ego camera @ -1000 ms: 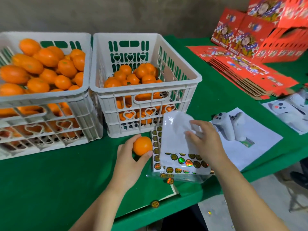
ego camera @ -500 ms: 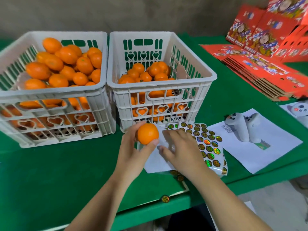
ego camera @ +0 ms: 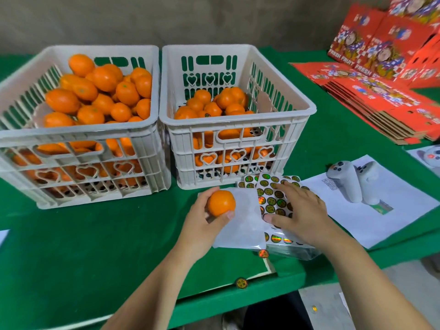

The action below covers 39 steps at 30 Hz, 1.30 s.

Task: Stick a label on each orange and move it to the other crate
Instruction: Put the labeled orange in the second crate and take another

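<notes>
My left hand [ego camera: 202,225] grips one orange [ego camera: 221,202] just above the green table, in front of the right crate. My right hand [ego camera: 297,210] lies flat, fingers spread, on a sheet of round holographic labels [ego camera: 270,198] beside it. The left white crate [ego camera: 78,129] is heaped with oranges [ego camera: 102,91]. A lower pile of oranges [ego camera: 214,103] sits in the right white crate [ego camera: 238,125]; one there shows a label.
Two white controllers [ego camera: 352,182] rest on a paper sheet [ego camera: 381,210] at the right. Flat red fruit boxes [ego camera: 381,91] are stacked at the back right. Loose labels [ego camera: 241,282] lie near the table's front edge [ego camera: 238,303].
My right hand laid the label sheet back down flat and now presses on it. My left hand raised the orange slightly. The view shifted left.
</notes>
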{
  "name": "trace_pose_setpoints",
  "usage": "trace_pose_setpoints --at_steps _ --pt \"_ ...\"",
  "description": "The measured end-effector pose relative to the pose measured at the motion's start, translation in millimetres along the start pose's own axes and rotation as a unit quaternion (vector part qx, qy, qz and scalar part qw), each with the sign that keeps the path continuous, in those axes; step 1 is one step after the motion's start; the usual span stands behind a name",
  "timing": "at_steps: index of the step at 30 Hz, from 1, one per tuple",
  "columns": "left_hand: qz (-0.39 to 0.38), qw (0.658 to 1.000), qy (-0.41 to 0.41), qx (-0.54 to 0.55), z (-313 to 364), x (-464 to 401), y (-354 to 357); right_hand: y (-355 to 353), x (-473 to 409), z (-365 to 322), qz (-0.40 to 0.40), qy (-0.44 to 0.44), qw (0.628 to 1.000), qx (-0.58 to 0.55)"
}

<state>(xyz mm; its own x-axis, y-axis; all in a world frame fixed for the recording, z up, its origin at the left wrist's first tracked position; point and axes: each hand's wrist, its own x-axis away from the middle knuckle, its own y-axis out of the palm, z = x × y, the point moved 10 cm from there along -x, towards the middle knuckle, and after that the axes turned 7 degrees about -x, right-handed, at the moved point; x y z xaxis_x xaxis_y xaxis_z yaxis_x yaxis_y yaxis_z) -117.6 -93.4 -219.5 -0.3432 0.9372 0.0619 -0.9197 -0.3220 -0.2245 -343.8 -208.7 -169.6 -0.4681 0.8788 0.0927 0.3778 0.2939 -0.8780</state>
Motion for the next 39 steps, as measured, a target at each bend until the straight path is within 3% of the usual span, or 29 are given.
trace_pose_setpoints --at_steps 7,11,14,18,24,28,32,35,39 --pt "-0.004 1.000 0.008 0.013 -1.8 -0.7 2.2 -41.6 -3.3 21.0 0.099 0.022 0.990 -0.102" --pt "0.033 0.998 0.023 0.045 8.7 -0.2 -5.8 -77.2 6.4 2.1 0.198 -0.032 0.963 -0.182" --pt "0.082 0.995 0.049 0.032 25.4 0.1 -25.0 -70.6 12.1 -49.1 0.161 -0.115 0.960 -0.200" --pt "0.143 0.985 0.080 0.054 42.6 1.9 -60.9 -16.2 7.0 -114.9 0.080 -0.210 0.970 -0.095" --pt "0.180 0.972 0.051 0.143 26.8 21.4 -98.2 56.8 -10.9 -134.2 -0.028 -0.188 0.976 0.107" --pt "0.131 0.983 0.047 0.116 17.4 36.3 -86.8 68.0 -13.0 -134.4 -0.063 -0.181 0.969 0.157" --pt "0.038 0.998 0.037 0.042 12.5 43.4 -64.4 65.5 -23.7 -144.0 -0.037 -0.177 0.969 0.169" --pt "-0.016 0.999 0.028 -0.033 6.4 41.8 -51.9 73.5 -29.3 -155.4 -0.040 -0.217 0.959 0.177" --pt "-0.054 0.998 0.005 -0.021 -8.4 39.9 -43.8 88.8 -31.5 -169.3 -0.071 -0.296 0.934 0.185"
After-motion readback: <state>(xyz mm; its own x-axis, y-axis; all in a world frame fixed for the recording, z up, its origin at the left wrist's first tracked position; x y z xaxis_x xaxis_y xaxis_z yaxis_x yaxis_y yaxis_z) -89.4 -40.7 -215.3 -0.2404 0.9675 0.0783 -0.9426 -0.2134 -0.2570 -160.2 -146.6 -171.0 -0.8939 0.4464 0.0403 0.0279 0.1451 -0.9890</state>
